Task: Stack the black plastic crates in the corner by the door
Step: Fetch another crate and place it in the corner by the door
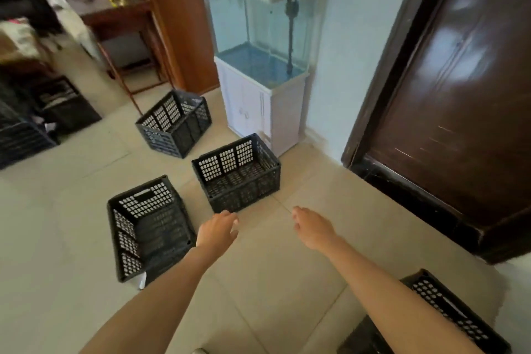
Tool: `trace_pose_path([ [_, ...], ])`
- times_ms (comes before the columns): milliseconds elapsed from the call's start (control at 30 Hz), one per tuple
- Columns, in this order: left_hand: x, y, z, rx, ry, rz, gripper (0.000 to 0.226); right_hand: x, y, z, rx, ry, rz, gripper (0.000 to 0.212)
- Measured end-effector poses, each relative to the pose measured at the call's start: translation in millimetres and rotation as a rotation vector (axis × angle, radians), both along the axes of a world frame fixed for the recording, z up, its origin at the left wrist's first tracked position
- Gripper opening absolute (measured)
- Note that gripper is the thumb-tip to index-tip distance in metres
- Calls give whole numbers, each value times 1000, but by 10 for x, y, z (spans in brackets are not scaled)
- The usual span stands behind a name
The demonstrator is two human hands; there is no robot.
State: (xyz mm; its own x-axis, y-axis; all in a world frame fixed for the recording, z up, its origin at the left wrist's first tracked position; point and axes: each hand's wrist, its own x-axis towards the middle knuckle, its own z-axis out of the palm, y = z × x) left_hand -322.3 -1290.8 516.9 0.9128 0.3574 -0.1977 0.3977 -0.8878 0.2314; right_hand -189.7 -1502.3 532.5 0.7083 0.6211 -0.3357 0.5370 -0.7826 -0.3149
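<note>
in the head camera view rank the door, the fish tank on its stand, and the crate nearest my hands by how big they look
1. door
2. fish tank with its stand
3. crate
This is apparent size only; wide-angle distortion skews it.

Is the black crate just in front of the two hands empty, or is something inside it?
Empty. The crate stands upright on the floor, and its perforated bottom shows bare through the open top.

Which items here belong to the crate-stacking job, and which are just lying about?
Job: middle crate near both empty hands (left, right); left crate; far crate; corner crate; door.

Lying about: fish tank, white cabinet, wooden table.
</note>
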Motion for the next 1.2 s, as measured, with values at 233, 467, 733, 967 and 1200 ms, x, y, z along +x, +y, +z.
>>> trace_pose_path([
  [233, -1546, 1683, -2, -19, 41, 286, 24, -835, 2131, 61, 4, 1, 243, 16],
  [467, -3017, 2907, 19, 23, 14, 552, 27, -1954, 4020, 110, 66, 8, 520, 20],
  [733, -3999, 3745, -14, 32, 9, 730, 28, -2740, 5267, 49, 39, 0, 755, 20],
  [967, -4323, 4673, -109, 22, 13, 781, 28, -2947, 6251, -204, -42, -21, 840, 23],
  [1200, -4402, 6104, 1, 98, 15, 805, 27, -3040, 7663, -247, -18, 27, 795, 24],
])
